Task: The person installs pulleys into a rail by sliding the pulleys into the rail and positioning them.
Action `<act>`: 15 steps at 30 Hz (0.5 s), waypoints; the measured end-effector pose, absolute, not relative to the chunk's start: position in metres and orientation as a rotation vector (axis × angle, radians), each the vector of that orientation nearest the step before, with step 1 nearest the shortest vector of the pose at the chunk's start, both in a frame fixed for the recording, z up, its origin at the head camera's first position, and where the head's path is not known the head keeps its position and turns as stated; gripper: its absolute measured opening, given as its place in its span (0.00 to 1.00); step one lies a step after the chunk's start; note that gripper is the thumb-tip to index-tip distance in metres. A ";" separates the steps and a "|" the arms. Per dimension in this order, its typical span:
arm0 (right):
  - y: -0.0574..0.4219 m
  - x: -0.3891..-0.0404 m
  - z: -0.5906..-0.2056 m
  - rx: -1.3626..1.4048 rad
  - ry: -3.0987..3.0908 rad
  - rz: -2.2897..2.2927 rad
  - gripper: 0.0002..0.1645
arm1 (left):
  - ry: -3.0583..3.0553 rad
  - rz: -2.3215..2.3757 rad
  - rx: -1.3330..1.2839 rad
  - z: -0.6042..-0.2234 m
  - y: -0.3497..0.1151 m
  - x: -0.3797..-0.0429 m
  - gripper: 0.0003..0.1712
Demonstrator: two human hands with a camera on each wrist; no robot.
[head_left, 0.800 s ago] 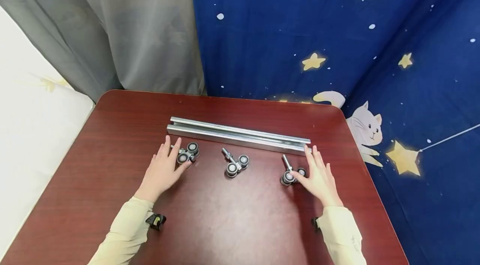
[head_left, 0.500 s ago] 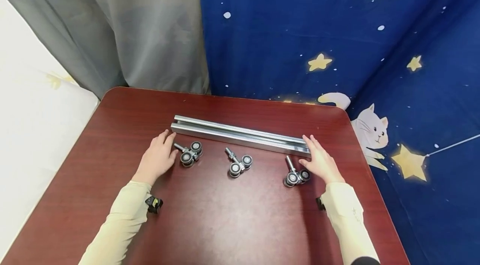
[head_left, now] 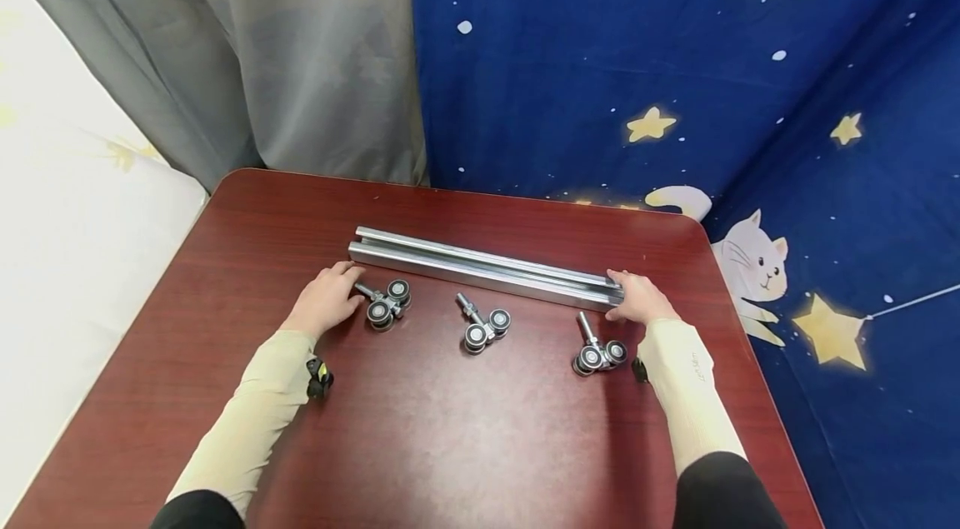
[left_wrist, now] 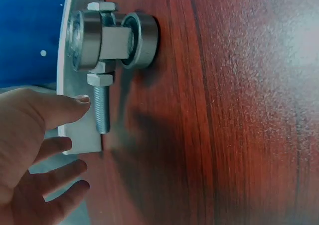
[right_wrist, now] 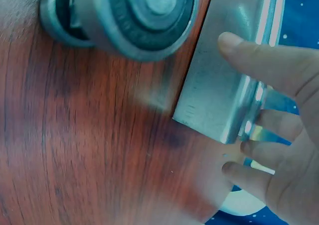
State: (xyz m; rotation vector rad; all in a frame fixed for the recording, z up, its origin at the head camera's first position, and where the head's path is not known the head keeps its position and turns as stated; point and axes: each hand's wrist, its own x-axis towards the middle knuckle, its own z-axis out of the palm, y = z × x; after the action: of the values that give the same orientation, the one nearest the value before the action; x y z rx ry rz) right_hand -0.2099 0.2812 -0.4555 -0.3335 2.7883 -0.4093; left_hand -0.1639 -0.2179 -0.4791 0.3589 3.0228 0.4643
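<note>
A silvery slotted metal rail [head_left: 480,269] lies across the table's far half. My right hand [head_left: 640,298] holds its right end; in the right wrist view the thumb lies along the near wall of the rail [right_wrist: 209,80], with the fingers on the other side. Close to the rail's left end is my left hand [head_left: 321,300], its fingers loosely bent and holding nothing. Its thumb is beside the bolt of a left wheeled roller hanger [left_wrist: 113,43]. A middle roller hanger [head_left: 486,331] and a right roller hanger [head_left: 600,356] lie in front of the rail.
The dark red wooden table [head_left: 465,446] has rounded far corners. A grey curtain [head_left: 330,54] and a blue star-patterned curtain [head_left: 555,62] hang behind it. At the left is a white surface [head_left: 90,246].
My right hand has moved from above the right roller hanger onto the rail's right end. My left hand has drawn away from over the left roller hanger toward the rail's left end.
</note>
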 end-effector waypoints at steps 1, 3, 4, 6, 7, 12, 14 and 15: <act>0.281 -0.211 -0.456 -0.315 2.782 -0.405 0.49 | 3.015 0.469 0.364 -0.481 -0.218 -0.166 0.26; 0.279 -0.212 -0.456 -0.257 2.779 -0.413 0.48 | 3.005 0.481 0.375 -0.485 -0.219 -0.169 0.25; 0.278 -0.212 -0.457 -0.224 2.781 -0.410 0.48 | 3.002 0.487 0.382 -0.487 -0.220 -0.170 0.24; 0.277 -0.214 -0.458 -0.152 2.775 -0.399 0.47 | 3.000 0.515 0.394 -0.490 -0.221 -0.172 0.23; 0.276 -0.215 -0.460 -0.138 2.785 -0.388 0.46 | 2.998 0.530 0.396 -0.491 -0.222 -0.173 0.22; 0.273 -0.222 -0.459 -0.108 2.802 -0.329 0.44 | 2.978 0.605 0.452 -0.495 -0.225 -0.175 0.19; 0.273 -0.224 -0.459 -0.104 2.799 -0.328 0.44 | 2.967 0.631 0.478 -0.496 -0.226 -0.176 0.18; 0.273 -0.225 -0.459 -0.106 2.799 -0.326 0.44 | 2.964 0.639 0.491 -0.497 -0.226 -0.176 0.17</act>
State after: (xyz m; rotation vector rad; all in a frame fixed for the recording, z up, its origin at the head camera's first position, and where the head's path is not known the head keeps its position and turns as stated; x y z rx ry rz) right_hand -0.2248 0.2729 -0.4591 -0.1057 2.7995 -0.3260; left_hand -0.1764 -0.2257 -0.4970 0.4914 2.9644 0.6392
